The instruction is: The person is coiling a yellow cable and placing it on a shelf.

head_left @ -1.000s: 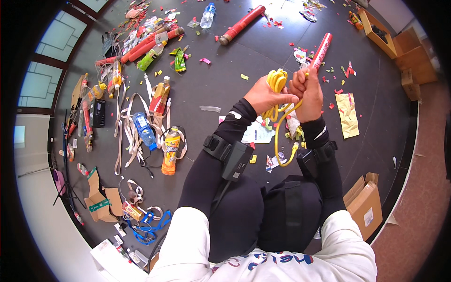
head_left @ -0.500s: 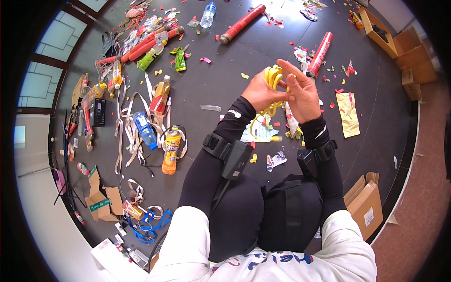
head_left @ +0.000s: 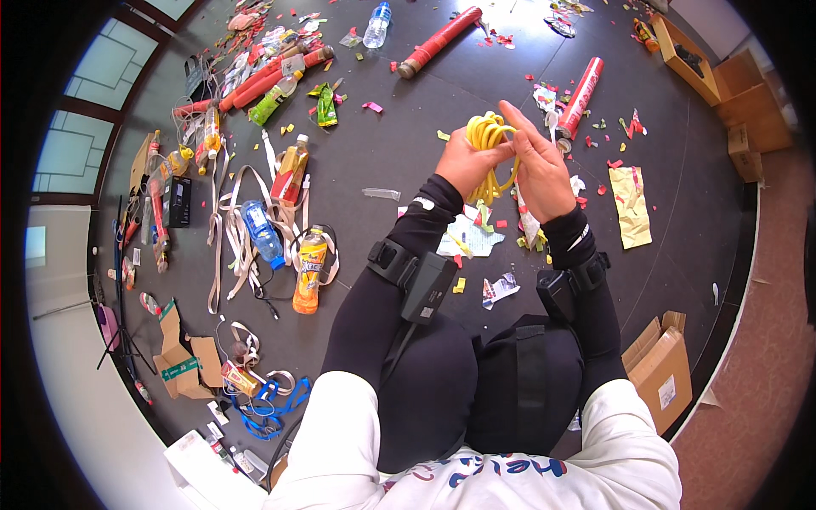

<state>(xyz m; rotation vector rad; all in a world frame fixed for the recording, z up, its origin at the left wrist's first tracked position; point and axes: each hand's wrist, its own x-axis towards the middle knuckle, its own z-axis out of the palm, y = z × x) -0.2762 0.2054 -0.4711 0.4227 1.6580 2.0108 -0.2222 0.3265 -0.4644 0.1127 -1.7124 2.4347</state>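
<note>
Gripping a coiled bundle of yellow cord, the left hand has its fingers closed around the left side of the coil, with the thumb pressed against the loops. The right hand stands against the right side of the same coil; its fingers are extended, held close together and pointing up and away from the person, with the palm side laid flat against the cord rather than curled round it. Whether the right thumb clamps the cord cannot be told from this view.

The coil sits between the two hands, at and above the fingertips of the left hand, and is raised clear of the dark floor. Its loops form a rough ring seen nearly face-on. A strand of the same cord hangs from the bottom of the coil, its long axis running downward towards the person, between the two wrists.

On the floor just beyond the right hand lies a red cardboard tube with a grey end, angled diagonally. A second red tube lies farther off, ahead of the left hand. Crumpled white paper lies on the floor under the forearms, and an orange plastic drink bottle lies well to the left.
</note>
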